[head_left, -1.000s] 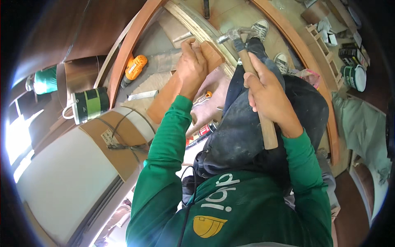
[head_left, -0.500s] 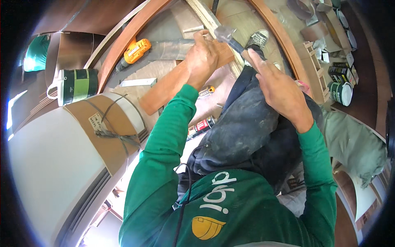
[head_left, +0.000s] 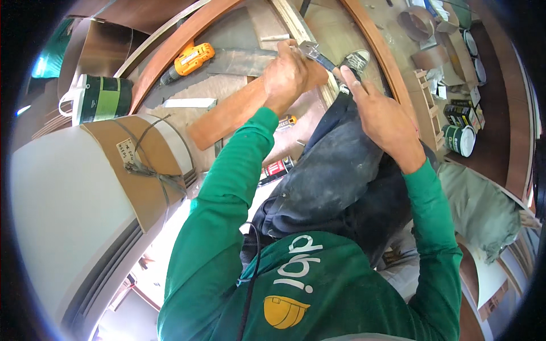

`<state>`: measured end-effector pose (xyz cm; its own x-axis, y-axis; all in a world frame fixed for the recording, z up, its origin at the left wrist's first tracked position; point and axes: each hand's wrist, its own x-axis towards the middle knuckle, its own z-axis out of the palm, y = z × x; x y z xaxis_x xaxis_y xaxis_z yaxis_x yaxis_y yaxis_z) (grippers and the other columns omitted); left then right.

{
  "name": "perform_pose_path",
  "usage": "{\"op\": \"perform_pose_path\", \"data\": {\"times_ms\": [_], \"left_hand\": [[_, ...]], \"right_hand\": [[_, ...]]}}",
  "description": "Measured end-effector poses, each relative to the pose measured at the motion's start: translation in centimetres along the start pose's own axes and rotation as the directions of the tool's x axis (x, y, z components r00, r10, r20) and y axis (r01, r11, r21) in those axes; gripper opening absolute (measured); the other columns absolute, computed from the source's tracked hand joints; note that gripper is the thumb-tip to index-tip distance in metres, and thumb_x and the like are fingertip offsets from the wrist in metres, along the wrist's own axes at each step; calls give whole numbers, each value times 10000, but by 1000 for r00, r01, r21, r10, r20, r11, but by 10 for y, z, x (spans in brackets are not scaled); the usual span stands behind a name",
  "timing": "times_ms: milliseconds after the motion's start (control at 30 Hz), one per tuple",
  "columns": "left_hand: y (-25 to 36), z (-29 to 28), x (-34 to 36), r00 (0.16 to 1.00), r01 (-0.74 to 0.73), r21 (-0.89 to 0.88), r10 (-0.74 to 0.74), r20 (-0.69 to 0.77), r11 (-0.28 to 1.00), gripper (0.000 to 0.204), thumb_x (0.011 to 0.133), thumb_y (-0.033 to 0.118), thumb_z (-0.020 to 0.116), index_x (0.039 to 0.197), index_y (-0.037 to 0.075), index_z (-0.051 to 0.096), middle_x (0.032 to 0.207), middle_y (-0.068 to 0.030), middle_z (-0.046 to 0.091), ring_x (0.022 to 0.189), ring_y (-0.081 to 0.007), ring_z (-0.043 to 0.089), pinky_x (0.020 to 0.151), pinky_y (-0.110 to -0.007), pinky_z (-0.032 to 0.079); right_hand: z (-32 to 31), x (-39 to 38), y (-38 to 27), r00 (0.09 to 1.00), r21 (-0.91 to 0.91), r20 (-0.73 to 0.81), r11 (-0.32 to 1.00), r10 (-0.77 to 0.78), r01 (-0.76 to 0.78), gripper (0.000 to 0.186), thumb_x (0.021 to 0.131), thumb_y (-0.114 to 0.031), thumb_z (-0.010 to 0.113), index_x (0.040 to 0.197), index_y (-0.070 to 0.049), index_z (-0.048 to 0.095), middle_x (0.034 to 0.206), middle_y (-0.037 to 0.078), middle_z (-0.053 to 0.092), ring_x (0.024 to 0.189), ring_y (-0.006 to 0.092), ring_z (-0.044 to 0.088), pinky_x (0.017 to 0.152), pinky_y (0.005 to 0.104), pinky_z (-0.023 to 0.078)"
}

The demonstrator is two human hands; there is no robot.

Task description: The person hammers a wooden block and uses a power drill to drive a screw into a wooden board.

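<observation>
My right hand (head_left: 387,119) is wrapped round the handle of a hammer (head_left: 310,50). The hammer's metal head is just beside the fingertips of my left hand (head_left: 286,77). Those left fingers are closed in a pinch over the far end of a reddish-brown wooden board (head_left: 224,115); whatever small thing they pinch is hidden. The board slants from near my left forearm up to a long pale timber strip (head_left: 291,21), which it meets under my left hand. A yellow-handled tool (head_left: 288,122) lies partly hidden under my left wrist, close to the board.
An orange cordless drill (head_left: 190,58) lies left of the board, near a curved wooden rail (head_left: 162,65). A second rail (head_left: 381,45) runs right of my shoe (head_left: 357,59). A green-and-white bucket (head_left: 102,101) stands left; a dark tube (head_left: 277,169) lies by my leg.
The hammer head, blurred before, is now sharp and closer to the left fingertips. My left hand keeps its pinch. The whole view has shifted slightly.
</observation>
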<state>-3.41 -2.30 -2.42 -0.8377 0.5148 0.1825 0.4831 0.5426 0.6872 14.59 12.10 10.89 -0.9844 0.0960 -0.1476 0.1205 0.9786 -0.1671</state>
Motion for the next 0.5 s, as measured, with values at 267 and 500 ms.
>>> {"op": "perform_pose_path", "data": {"times_ms": [267, 500], "left_hand": [[5, -5, 1, 981, 153, 17, -154, 120, 988, 399, 1042, 269, 508, 1387, 71, 468, 953, -316, 749, 912, -500, 729, 849, -597, 545], [12, -1, -3, 987, 116, 19, -118, 107, 993, 408, 1082, 329, 467, 1396, 68, 463, 1009, -320, 749, 931, -518, 719, 873, -610, 532]], "right_hand": [[-11, -4, -16, 996, -18, 64, 998, 61, -59, 715, 965, -26, 534, 1648, -147, 361, 1114, 207, 642, 908, 438, 716, 767, 519, 600], [-15, -62, -9, 970, 225, -172, 966, 170, -129, 609, 1052, -84, 528, 1638, -86, 362, 1202, 246, 667, 1067, 482, 674, 882, 566, 556]]}}
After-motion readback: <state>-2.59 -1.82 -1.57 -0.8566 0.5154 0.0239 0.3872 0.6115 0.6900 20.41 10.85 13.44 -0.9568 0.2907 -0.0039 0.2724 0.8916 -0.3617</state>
